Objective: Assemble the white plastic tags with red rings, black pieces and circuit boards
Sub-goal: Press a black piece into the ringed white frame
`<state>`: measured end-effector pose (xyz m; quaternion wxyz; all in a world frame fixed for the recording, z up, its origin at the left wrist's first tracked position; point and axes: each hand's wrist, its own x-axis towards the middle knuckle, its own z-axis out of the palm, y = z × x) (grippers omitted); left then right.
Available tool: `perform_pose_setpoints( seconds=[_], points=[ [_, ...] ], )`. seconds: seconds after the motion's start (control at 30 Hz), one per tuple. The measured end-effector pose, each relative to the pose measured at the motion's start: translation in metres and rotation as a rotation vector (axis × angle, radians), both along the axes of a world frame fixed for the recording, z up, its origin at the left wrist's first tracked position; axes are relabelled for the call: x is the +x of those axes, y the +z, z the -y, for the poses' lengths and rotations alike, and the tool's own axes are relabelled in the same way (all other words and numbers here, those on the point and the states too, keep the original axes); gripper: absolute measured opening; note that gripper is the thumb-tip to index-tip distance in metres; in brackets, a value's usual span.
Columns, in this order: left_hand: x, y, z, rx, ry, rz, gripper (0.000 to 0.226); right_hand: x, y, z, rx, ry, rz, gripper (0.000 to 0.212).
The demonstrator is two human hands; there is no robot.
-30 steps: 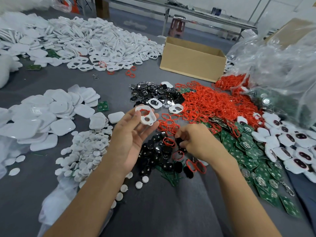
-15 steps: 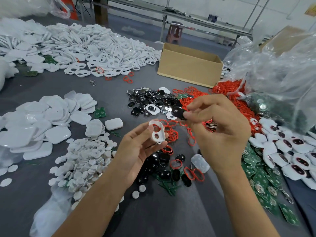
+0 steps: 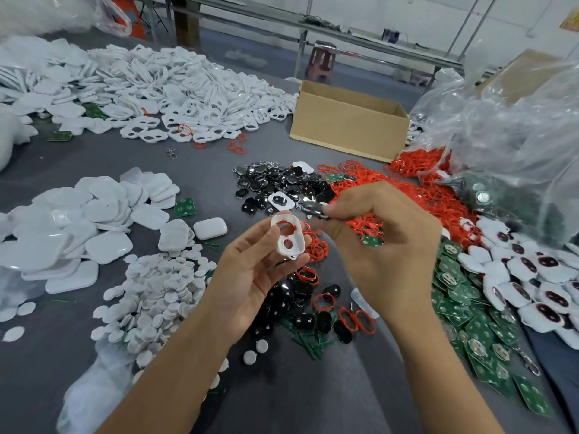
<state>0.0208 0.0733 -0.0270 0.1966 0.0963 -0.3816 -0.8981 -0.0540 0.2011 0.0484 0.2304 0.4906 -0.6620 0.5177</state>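
Note:
My left hand [image 3: 250,277] holds a white plastic tag [image 3: 289,235] upright between thumb and fingertips; a red ring sits in its upper hole. My right hand [image 3: 382,242] pinches a black piece [image 3: 313,209] just right of and above the tag, not touching it. Below both hands lie loose black pieces [image 3: 300,308] and red rings [image 3: 357,319]. A heap of red rings [image 3: 407,195] spreads behind my right hand. Green circuit boards [image 3: 470,321] lie at the right, beside part-assembled white tags [image 3: 532,277].
White covers [image 3: 78,233] and small white discs [image 3: 156,292] are piled at the left, white tag frames [image 3: 175,89] at the back left. A cardboard box [image 3: 347,120] stands behind. Clear plastic bags [image 3: 507,130] rise at the right. More black pieces [image 3: 275,183] lie mid-table.
My right hand picked a black piece from the pile and lifted it up beside the tag. My left hand turned the tag more upright and moved it slightly right.

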Motion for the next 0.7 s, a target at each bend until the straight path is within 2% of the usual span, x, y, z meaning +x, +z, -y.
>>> perform_pose_setpoints(
  seconds=[0.1, 0.23, 0.37, 0.57, 0.7],
  points=[
    [0.0, 0.0, -0.001, -0.008, 0.003, -0.018, 0.023, -0.005, -0.01, 0.008, 0.061, 0.057, 0.537, 0.024],
    [0.0, 0.001, -0.002, -0.064, -0.013, -0.044, 0.022, -0.01, -0.023, 0.012, 0.136, 0.116, 0.814, 0.014],
    [-0.001, -0.004, -0.004, -0.135, 0.038, -0.023, 0.021, -0.007, -0.028, 0.013, 0.166, 0.034, 0.781, 0.006],
    [0.0, -0.007, -0.007, -0.309, 0.1, 0.038, 0.026, -0.008, -0.031, 0.015, 0.156, -0.029, 0.805, 0.009],
    [0.0, -0.007, -0.011, -0.367, 0.123, 0.052, 0.028, -0.008, -0.037, 0.017, 0.158, -0.111, 0.728, 0.014]
  ],
)
